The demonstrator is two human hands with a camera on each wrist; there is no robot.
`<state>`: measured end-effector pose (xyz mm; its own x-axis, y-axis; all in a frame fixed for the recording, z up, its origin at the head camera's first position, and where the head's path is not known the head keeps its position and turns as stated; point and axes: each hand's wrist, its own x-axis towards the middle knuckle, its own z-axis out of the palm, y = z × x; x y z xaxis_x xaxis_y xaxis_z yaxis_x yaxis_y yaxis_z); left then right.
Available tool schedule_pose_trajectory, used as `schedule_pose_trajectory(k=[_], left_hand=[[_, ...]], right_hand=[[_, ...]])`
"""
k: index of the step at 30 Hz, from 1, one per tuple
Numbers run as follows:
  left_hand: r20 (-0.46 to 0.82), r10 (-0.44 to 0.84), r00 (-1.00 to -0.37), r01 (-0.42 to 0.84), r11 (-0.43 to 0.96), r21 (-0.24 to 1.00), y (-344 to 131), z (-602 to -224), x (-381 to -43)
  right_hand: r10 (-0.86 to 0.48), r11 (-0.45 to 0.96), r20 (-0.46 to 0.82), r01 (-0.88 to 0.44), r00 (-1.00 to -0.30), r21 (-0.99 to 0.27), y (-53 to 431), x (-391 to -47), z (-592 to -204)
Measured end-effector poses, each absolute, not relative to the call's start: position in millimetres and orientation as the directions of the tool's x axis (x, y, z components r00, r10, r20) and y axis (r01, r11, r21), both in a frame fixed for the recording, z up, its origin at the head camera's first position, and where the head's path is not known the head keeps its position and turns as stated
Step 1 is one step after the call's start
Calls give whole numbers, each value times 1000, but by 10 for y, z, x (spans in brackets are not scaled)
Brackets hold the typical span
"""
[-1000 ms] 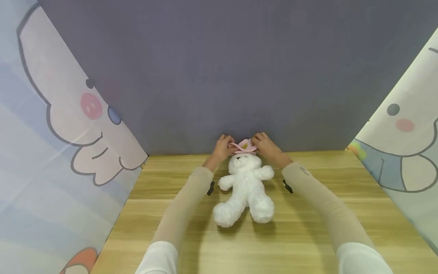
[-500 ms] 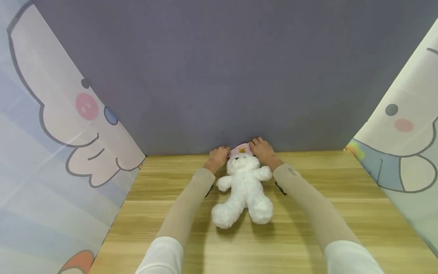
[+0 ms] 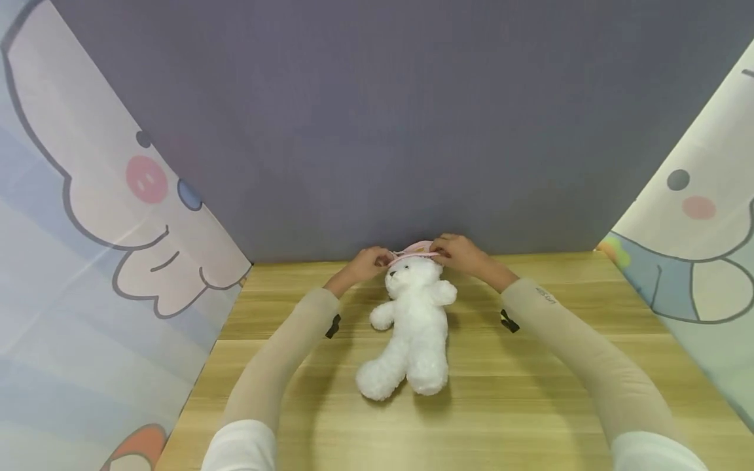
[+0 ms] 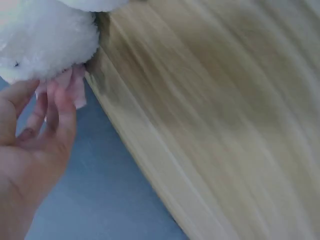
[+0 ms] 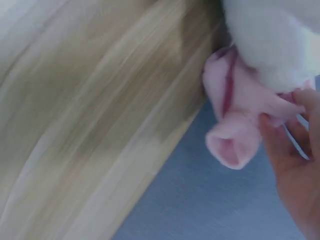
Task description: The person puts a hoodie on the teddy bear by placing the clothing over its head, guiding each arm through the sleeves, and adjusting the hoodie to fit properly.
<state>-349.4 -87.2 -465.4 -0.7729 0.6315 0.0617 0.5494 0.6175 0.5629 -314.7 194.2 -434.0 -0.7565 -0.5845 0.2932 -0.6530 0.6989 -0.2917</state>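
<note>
A white plush teddy bear [image 3: 421, 320] lies on its back, head toward the grey wall, its body turned slightly to the left. Over the top of its head sits a pink cloth hat [image 3: 420, 248] with a small yellow-brown patch; the right wrist view shows a rounded pink ear [image 5: 232, 142] on it. My left hand [image 3: 368, 263] pinches the hat's edge on the left side, beside the bear's face. On the other side, my right hand [image 3: 459, 253] grips the hat's rim between thumb and fingers. The bear's head fills part of the hat's opening in the right wrist view.
The wooden table [image 3: 530, 392] ends at the grey wall [image 3: 412, 131] just behind the hat. Cartoon-printed curtains [image 3: 88, 294] stand along the left and right sides. Both forearms wear beige sleeves [image 3: 589, 360] with dark straps near the wrists.
The hat was pressed down onto the bear's head half a second ago; its rim now stands raised between my hands. The bear has turned, its legs shifting left, and my forearms have spread apart.
</note>
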Motion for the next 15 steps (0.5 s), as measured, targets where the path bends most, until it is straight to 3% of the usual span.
schedule_pose_trajectory(k=[3, 7, 11, 15], left_hand=[[35, 684, -728, 552, 555, 623, -956, -4694, -3462], [79, 691, -718, 547, 491, 678, -925, -4786, -3414], [153, 696, -702, 603, 466, 647, -808, -4857, -3383], [161, 721, -674, 657, 485, 578, -705, -4849, -3335]], right_hand=[[-624, 681, 174, -639, -762, -358, 1942, -3088, -4258], [-611, 714, 27, -566, -791, -413, 1914, -3044, -4190], [-561, 750, -21, -497, -828, -437, 1871, -3003, -4191], [-535, 749, 25, -487, -845, -450, 1857, -2898, -4245]])
